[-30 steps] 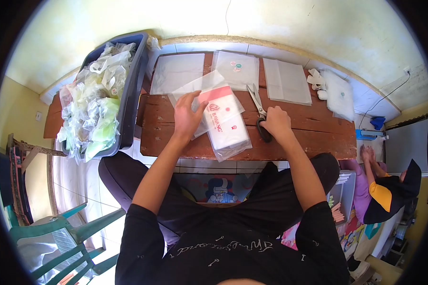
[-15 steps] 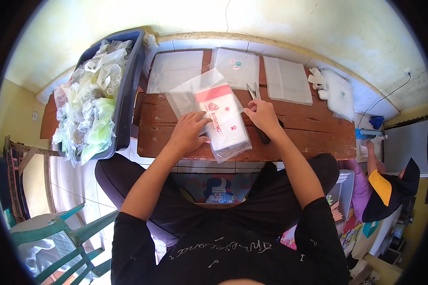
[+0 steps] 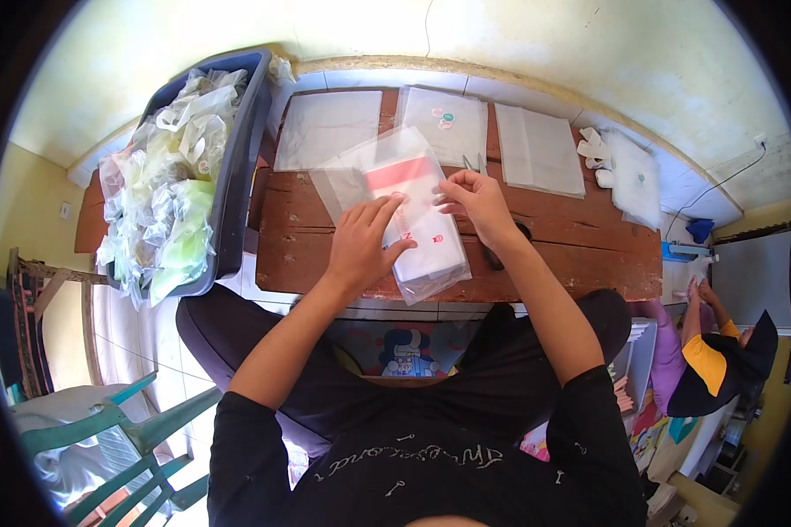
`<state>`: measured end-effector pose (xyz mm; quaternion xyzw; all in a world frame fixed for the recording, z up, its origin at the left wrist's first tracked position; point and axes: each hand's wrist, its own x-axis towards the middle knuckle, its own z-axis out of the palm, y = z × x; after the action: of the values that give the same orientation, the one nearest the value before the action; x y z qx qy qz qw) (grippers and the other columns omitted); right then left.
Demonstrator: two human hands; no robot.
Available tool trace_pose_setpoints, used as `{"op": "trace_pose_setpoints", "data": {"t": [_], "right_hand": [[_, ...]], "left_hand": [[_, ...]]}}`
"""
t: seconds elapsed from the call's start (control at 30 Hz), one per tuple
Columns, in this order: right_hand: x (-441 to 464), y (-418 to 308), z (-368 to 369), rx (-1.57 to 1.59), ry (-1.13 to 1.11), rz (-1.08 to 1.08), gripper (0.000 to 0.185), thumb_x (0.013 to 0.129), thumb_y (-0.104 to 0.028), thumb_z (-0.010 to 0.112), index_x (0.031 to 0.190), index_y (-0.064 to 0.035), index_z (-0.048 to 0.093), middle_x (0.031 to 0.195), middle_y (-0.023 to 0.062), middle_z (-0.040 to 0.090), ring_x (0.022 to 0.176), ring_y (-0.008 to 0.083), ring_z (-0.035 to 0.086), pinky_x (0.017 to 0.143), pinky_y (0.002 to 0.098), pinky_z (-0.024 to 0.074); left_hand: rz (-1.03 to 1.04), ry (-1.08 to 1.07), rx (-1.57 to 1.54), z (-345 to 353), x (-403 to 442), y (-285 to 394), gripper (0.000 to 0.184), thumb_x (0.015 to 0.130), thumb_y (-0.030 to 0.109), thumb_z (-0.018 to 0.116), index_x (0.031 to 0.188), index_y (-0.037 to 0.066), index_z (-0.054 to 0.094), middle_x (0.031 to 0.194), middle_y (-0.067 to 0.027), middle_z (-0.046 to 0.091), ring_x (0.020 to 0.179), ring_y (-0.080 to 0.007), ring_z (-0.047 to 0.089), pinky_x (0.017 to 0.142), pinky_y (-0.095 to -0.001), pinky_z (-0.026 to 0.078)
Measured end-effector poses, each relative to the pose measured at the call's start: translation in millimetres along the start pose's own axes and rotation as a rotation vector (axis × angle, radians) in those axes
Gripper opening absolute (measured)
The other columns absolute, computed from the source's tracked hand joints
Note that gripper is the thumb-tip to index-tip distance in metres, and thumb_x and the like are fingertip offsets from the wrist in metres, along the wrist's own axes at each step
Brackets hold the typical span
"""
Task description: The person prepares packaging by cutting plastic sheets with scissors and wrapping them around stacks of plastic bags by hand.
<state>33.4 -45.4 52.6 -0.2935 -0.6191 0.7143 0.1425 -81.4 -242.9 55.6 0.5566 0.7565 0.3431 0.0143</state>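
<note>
A pack of white plastic bags with a red band and red "BAWANG" lettering lies tilted on the wooden table, inside a clear plastic wrapper that spreads past its far end. My left hand rests on the pack's left side, fingers stretched out, covering part of the lettering. At the pack's right edge is my right hand, its fingers curled into a pinch; what lies between the fingertips is too small to make out. Scissors lie beyond and under my right hand and forearm, their blades and dark handles partly showing.
Stacks of clear plastic bags line the table's far side, one holding round stickers. A dark tub of filled bags stands left. A green chair is lower left. Another person sits at right.
My right hand has lifted slightly away and left across the pack's edge, its fingers curling. My left hand has slid slightly right over the lettering. The other person's hands have come together.
</note>
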Motion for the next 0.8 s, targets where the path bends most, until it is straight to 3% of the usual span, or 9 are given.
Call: {"op": "trace_pose_setpoints", "data": {"t": [0.13,0.2,0.33,0.4,0.43,0.5,0.6,0.73,0.8], "right_hand": [[-21.4,-22.9,34.6,0.243,-0.139,-0.109,0.013,0.091,-0.012,0.065,0.094,0.0006,0.062,0.09,0.0069,0.067,0.082,0.0122,0.065,0.073,0.0251,0.0541],[-30.1,-26.8,41.2,0.235,-0.194,-0.165,0.013,0.092,-0.011,0.065,0.096,0.001,0.063,0.091,0.005,0.066,0.082,0.0099,0.062,0.075,0.0246,0.0527],[-39.8,-40.4,40.8,0.198,-0.186,-0.231,0.012,0.092,-0.01,0.064,0.099,0.0004,0.063,0.095,0.0042,0.066,0.087,0.0103,0.062,0.079,0.0249,0.0507],[-37.6,-41.3,35.6,0.145,-0.132,-0.366,0.022,0.09,-0.014,0.068,0.106,-0.0006,0.062,0.106,0.0067,0.065,0.099,0.0139,0.06,0.087,0.0281,0.0486],[-35.8,-41.4,33.2,0.145,-0.132,-0.368,0.022,0.09,-0.014,0.068,0.106,-0.0006,0.062,0.106,0.0067,0.065,0.099,0.0139,0.06,0.087,0.0281,0.0486],[-32.9,-40.9,29.6,-0.15,0.15,-0.535,0.036,0.086,-0.019,0.073,0.115,-0.0025,0.059,0.117,0.0096,0.062,0.11,0.018,0.057,0.093,0.0314,0.0459],[-32.7,-43.5,25.9,-0.078,0.154,-0.4,0.04,0.088,-0.014,0.07,0.121,0.0001,0.053,0.132,0.0116,0.052,0.124,0.0183,0.046,0.105,0.0353,0.0367],[-31.3,-44.9,19.0,0.046,0.059,-0.261,0.039,0.089,-0.013,0.068,0.121,0.001,0.054,0.123,0.0118,0.058,0.114,0.0171,0.054,0.098,0.0321,0.0427],[-28.8,-42.7,9.5,0.142,-0.191,-0.052,0.028,0.09,-0.013,0.066,0.113,0.0018,0.059,0.103,0.009,0.065,0.091,0.0151,0.062,0.086,0.0288,0.0485]], "left_hand": [[0.027,0.215,0.002,6.7,8.0,13.4,0.045,0.076,0.019,0.077,0.115,0.005,0.062,0.113,-0.0141,0.064,0.103,-0.0333,0.06,0.089,-0.0417,0.047],[0.002,0.31,-0.095,9.8,8.8,7.1,0.033,0.08,0.012,0.075,0.11,0.002,0.065,0.099,-0.0158,0.068,0.089,-0.0288,0.066,0.081,-0.0367,0.051],[-0.113,0.316,-0.316,-5.7,9.7,5.3,0.02,0.085,0.008,0.071,0.102,-0.001,0.067,0.093,-0.0154,0.07,0.083,-0.0227,0.069,0.076,-0.0321,0.052],[-0.198,0.208,-0.68,-10.3,12.3,-0.1,0.02,0.09,0.008,0.065,0.108,-0.001,0.065,0.104,-0.0126,0.071,0.094,-0.0219,0.067,0.081,-0.0318,0.052],[-0.196,0.209,-0.679,-15.3,13.3,-0.6,0.02,0.09,0.008,0.065,0.108,-0.001,0.065,0.104,-0.0126,0.071,0.094,-0.0219,0.067,0.081,-0.0318,0.052],[-0.209,0.017,-1.168,-29.8,15.5,2.5,0.022,0.096,0.012,0.057,0.112,-0.002,0.062,0.111,-0.0155,0.068,0.098,-0.0224,0.066,0.085,-0.034,0.052],[-0.328,-0.069,-1.523,-47.6,17.2,15.2,0.028,0.099,0.015,0.049,0.118,-0.004,0.058,0.113,-0.0203,0.066,0.1,-0.0259,0.065,0.087,-0.0354,0.051],[-0.354,-0.074,-1.66,-54.4,19.3,12.3,0.03,0.1,0.016,0.047,0.12,-0.005,0.055,0.116,-0.0225,0.064,0.096,-0.0264,0.066,0.085,-0.036,0.051],[-0.442,-0.032,-1.627,-54.1,21.0,5.9,0.031,0.1,0.017,0.048,0.119,-0.005,0.057,0.11,-0.0202,0.066,0.093,-0.0222,0.066,0.083,-0.0332,0.052]]}}
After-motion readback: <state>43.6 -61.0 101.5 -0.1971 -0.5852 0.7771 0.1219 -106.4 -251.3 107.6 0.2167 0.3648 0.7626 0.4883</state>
